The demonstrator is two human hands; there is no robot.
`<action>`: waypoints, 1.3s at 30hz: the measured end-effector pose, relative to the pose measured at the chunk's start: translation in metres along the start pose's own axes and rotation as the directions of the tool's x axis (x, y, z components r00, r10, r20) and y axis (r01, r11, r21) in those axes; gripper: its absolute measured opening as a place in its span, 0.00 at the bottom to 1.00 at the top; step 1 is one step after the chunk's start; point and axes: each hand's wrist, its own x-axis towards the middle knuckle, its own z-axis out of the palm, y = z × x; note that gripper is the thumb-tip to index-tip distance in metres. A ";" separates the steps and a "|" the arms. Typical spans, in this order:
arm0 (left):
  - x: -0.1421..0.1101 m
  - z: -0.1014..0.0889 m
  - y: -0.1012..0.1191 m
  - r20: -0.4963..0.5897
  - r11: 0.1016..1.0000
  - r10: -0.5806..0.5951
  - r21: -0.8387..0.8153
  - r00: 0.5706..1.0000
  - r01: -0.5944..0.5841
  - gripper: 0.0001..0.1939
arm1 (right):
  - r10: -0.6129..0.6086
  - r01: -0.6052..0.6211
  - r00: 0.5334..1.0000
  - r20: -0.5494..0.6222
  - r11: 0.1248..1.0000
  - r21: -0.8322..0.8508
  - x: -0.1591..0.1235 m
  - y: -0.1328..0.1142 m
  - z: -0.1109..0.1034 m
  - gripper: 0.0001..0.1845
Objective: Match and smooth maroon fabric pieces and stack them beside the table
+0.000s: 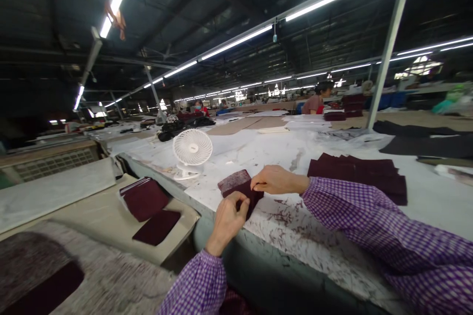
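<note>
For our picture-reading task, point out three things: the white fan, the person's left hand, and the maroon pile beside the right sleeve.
White fan (193, 147): head view, centre of its round grille.
Left hand (228, 217): head view, back of the hand.
Maroon pile (364, 171): head view, its upper face.

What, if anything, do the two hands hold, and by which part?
A dark maroon fabric piece: the right hand pinches it toward its right side; the left hand meets its near edge, grip unclear.

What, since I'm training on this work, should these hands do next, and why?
Perhaps steady the maroon piece with the left hand and smooth its edge with the right hand: both hands pinch at it, close together over the white-covered table.
</note>
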 end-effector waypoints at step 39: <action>0.022 0.010 -0.017 -0.255 0.976 -0.217 -0.081 0.942 0.203 0.16 | -0.098 0.086 0.988 -0.118 0.991 -0.104 0.007 0.011 0.051 0.17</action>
